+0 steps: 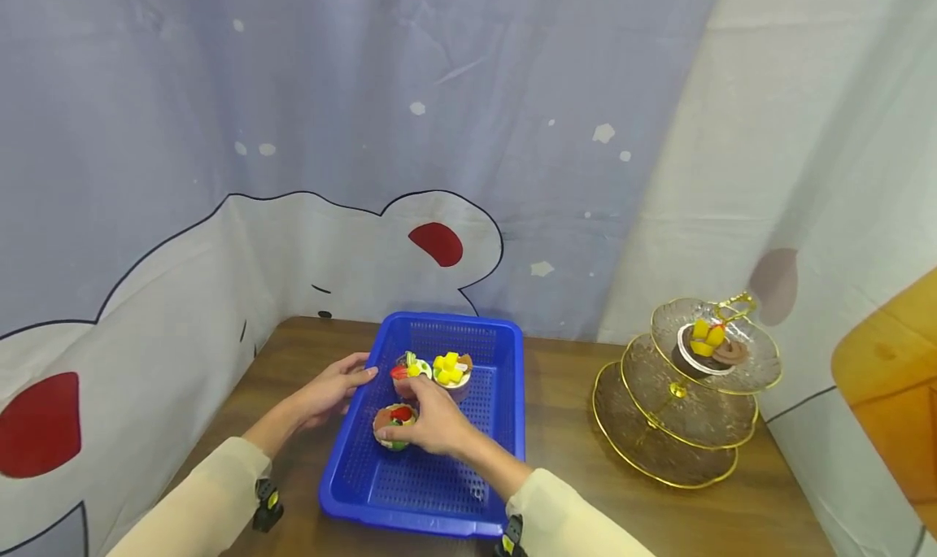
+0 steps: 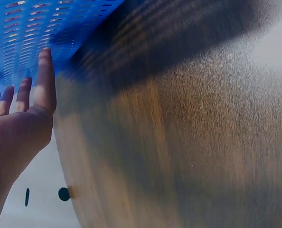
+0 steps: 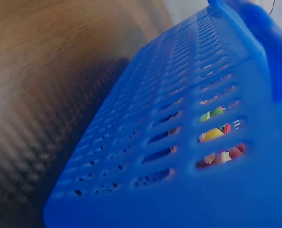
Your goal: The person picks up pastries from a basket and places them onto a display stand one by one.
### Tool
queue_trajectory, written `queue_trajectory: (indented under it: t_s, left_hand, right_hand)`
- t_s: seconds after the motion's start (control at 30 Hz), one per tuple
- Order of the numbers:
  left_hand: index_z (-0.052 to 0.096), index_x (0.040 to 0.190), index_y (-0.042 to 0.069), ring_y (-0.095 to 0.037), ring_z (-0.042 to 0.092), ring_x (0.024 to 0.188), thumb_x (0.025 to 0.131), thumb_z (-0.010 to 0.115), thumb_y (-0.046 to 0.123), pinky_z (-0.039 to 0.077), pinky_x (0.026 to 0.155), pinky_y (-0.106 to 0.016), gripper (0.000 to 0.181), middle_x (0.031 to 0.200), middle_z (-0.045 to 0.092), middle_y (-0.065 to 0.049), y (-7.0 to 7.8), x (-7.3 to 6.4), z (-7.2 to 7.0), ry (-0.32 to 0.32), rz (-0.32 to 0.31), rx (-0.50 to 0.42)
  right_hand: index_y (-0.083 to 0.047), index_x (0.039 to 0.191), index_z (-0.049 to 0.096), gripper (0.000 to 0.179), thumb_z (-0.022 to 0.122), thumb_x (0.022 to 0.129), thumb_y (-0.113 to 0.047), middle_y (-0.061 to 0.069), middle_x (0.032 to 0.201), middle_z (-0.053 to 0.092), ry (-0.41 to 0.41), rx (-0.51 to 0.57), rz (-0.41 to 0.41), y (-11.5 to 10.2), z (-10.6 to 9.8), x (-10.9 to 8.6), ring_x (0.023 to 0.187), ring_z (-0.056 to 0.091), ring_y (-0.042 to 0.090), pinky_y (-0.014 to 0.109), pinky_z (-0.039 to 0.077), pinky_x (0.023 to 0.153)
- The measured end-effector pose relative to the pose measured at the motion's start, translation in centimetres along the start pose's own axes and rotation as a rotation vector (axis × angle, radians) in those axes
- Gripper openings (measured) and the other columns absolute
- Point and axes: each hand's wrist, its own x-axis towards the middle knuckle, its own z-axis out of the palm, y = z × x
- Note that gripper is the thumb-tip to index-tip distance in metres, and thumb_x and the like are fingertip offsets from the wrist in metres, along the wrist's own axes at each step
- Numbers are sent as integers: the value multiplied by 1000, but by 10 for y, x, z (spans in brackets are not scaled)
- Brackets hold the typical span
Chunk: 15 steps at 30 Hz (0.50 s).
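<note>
My right hand (image 1: pixel 439 423) reaches into a blue plastic basket (image 1: pixel 432 526) and spans a small cupcake (image 1: pixel 395 417) with red and green topping, thumb on its near side and fingers on its far side. Just beyond it in the basket are a cupcake with yellow cubes (image 1: pixel 451 368) and a cupcake with white, green and red topping (image 1: pixel 417 367), partly behind my fingers. My left hand (image 1: pixel 333 390) is at the basket's left side, thumb at the rim; the left wrist view has its straight fingers (image 2: pixel 46 90) against the slotted outer wall.
A three-tier glass stand (image 1: pixel 677 390) with gold rims is on the wooden table (image 1: pixel 571 427) to the right. A chocolate-coloured cupcake with yellow pieces (image 1: pixel 706 348) sits on its top tier. Behind the table hangs a printed cloth (image 1: pixel 351 256). Through the basket slots, the right wrist view catches bits of coloured topping.
</note>
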Motion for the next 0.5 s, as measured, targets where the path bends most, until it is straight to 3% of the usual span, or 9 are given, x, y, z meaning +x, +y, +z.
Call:
queue_trajectory:
  t_s: [0.5]
  left_hand:
    - [31, 162, 8, -38, 64, 126, 112, 55, 35, 60, 94, -54, 61, 154, 50, -24, -2, -1, 1, 18, -1, -4]
  right_hand:
    - [-3, 140, 61, 75, 93, 83, -40, 9, 138, 65, -24, -97, 31, 14, 9, 2, 126, 62, 21, 38, 50, 110]
